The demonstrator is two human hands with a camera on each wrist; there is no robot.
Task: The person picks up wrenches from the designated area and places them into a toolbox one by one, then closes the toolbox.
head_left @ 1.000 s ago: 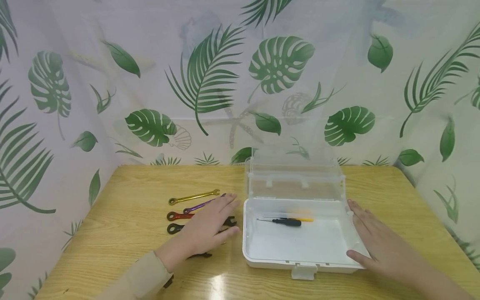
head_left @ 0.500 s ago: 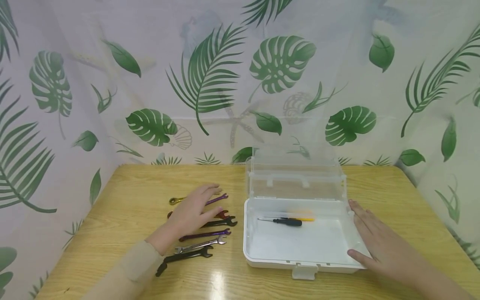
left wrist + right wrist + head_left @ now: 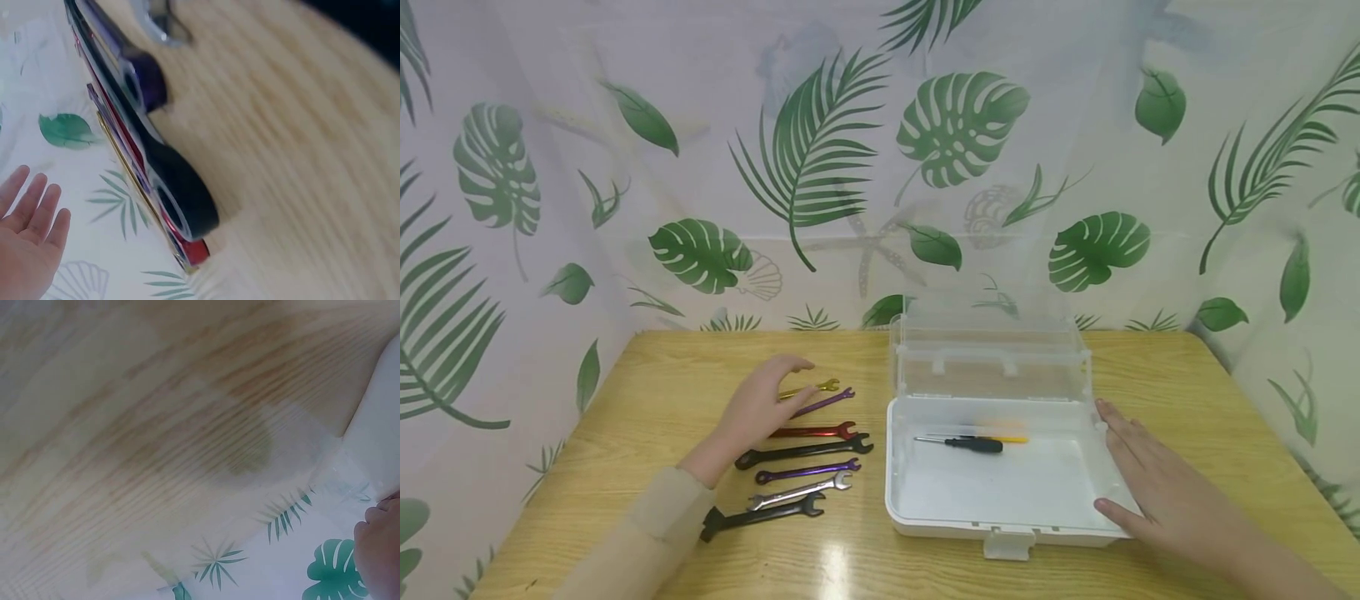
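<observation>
My left hand [image 3: 752, 412] hovers over the left ends of the gold wrench [image 3: 829, 386], purple wrench [image 3: 826, 403] and red wrench [image 3: 820, 432], partly hiding them. Its fingers are loosely extended, with nothing held; the left wrist view shows them spread beside the row. Nearer the front lie a large black wrench [image 3: 805, 451], a second purple wrench [image 3: 808, 472], a silver wrench [image 3: 805, 490] and another black wrench [image 3: 775, 513]. My right hand [image 3: 1172, 496] rests along the right side of a white toolbox [image 3: 932, 529], fingers straight, thumb over the front right rim.
Inside the toolbox lie a black-handled screwdriver [image 3: 977, 445] and an orange-handled one [image 3: 1011, 439]. Its clear lid [image 3: 992, 371] stands raised at the back. A latch [image 3: 1007, 545] hangs in front. Leaf-patterned cloth [image 3: 820, 283] rises behind the wooden table [image 3: 677, 367].
My left hand has drawn leftward, away from the toolbox, and slightly back over the wrenches, uncovering their right ends. My right hand stays at the toolbox's side.
</observation>
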